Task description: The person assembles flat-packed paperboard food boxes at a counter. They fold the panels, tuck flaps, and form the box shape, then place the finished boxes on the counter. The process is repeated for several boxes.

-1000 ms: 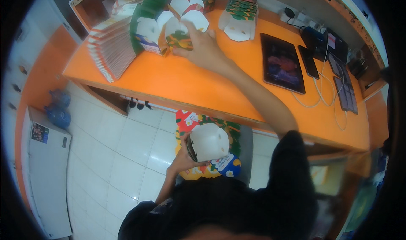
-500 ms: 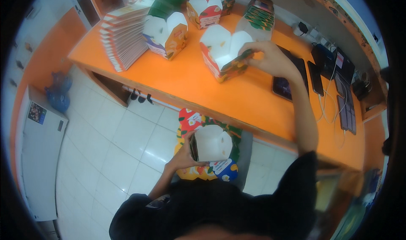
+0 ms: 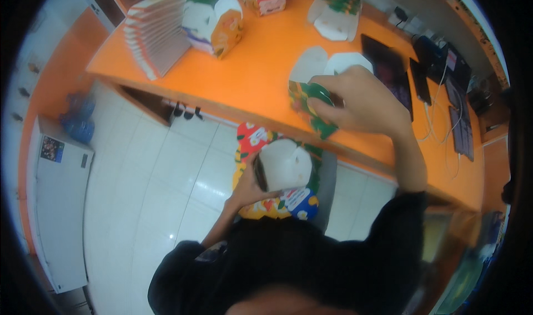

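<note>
My left hand is closed on the left wall of an open paper food box with a plain white inside, low in front of me. Around that box lie brightly printed card shapes in red, green, yellow and blue. My right hand grips a second food box, green-printed outside, by its near wall with the thumb outside. This box is tilted at the near edge of the orange table, its white flaps spread open. Whether it rests on the table I cannot tell.
On the table's left stand fanned flat cartons and an opened food box. A red-printed box and nested green cartons are farther back. A black tablet, phones and white cables lie right. A white cabinet stands left.
My right hand has drawn the green-printed box nearer and rightward along the table, tilting it. My left hand keeps its hold on the lower box. The whole view has shifted slightly.
</note>
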Available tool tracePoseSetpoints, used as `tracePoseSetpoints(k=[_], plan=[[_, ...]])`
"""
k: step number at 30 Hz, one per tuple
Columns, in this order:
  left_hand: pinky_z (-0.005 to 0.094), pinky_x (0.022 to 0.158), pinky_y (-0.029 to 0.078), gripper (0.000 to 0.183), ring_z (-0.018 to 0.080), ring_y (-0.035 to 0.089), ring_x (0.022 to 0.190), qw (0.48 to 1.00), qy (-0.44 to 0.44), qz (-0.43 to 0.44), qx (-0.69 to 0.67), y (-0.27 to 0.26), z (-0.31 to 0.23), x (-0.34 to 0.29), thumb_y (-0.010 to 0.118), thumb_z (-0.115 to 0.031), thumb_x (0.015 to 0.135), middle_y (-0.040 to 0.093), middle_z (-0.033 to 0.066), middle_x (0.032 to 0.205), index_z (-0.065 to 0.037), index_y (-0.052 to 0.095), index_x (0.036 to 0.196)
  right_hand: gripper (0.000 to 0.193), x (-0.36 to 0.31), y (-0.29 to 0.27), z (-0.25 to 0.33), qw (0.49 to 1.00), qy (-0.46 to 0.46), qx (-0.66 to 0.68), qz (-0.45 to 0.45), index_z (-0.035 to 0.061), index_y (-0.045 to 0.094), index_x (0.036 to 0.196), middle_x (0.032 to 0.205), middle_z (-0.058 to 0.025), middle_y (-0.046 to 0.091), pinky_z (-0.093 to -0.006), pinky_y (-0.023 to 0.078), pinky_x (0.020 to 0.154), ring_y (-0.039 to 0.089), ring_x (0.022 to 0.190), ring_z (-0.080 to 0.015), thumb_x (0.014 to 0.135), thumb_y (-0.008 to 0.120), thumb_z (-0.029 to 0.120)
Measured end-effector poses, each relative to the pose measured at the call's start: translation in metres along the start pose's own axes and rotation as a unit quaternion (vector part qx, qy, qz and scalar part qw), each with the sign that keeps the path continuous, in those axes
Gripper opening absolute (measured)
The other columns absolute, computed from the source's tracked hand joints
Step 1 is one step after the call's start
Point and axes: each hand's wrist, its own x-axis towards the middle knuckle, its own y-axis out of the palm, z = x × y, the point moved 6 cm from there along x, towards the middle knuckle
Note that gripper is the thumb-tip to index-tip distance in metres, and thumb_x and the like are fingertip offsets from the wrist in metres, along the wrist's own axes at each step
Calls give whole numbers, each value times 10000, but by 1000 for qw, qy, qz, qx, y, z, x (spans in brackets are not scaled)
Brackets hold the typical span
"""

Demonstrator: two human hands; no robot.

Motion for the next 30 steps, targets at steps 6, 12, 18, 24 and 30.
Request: tracePoseSetpoints(k=[6, 12, 18, 24, 30], plan=[[416, 1034, 377, 1132, 332, 445, 1218, 987, 34, -139, 68, 0, -12, -3, 946, -283, 493, 432, 196, 1273, 12, 287, 1365, 206, -63, 31, 63, 993, -80, 28, -83, 58, 615, 959, 552, -84, 560, -302, 469, 471, 574, 449, -222, 770, 682, 105], [420, 991, 396, 1076, 356, 461, 1191, 964, 157, -176, 122, -13, -29, -7, 946, -254, 457, 441, 195, 1276, -46, 350, 1328, 238, -101, 87, 53, 987, -16, 129, -99, 54, 559, 989, 630, -106, 598, -352, 499, 496, 625, 532, -258, 770, 646, 83], [447, 1048, 358, 1120, 360, 418, 1246, 957, 199, -117, 175, -9, -35, -15, 941, -241, 471, 381, 196, 1324, -70, 272, 1354, 233, -109, 147, 7, 929, 166, 323, -72, 57, 532, 1063, 777, -180, 626, -354, 499, 602, 661, 685, -307, 858, 613, 135], [454, 1018, 343, 1007, 378, 433, 1214, 959, 237, -116, 105, -4, -46, -13, 894, -163, 453, 460, 176, 1290, -88, 368, 1310, 371, -103, 171, 15, 867, -6, 490, 93, 27, 492, 1169, 1077, -152, 584, -403, 420, 918, 583, 1054, -263, 900, 621, 248], [469, 1033, 352, 1056, 377, 435, 1210, 962, 219, -51, 153, -2, -57, -10, 910, -216, 455, 441, 186, 1306, -105, 345, 1339, 557, -109, 204, -18, 807, 75, 579, 88, -8, 410, 1329, 1304, -167, 483, -391, 371, 1030, 482, 1229, -259, 887, 637, 243]])
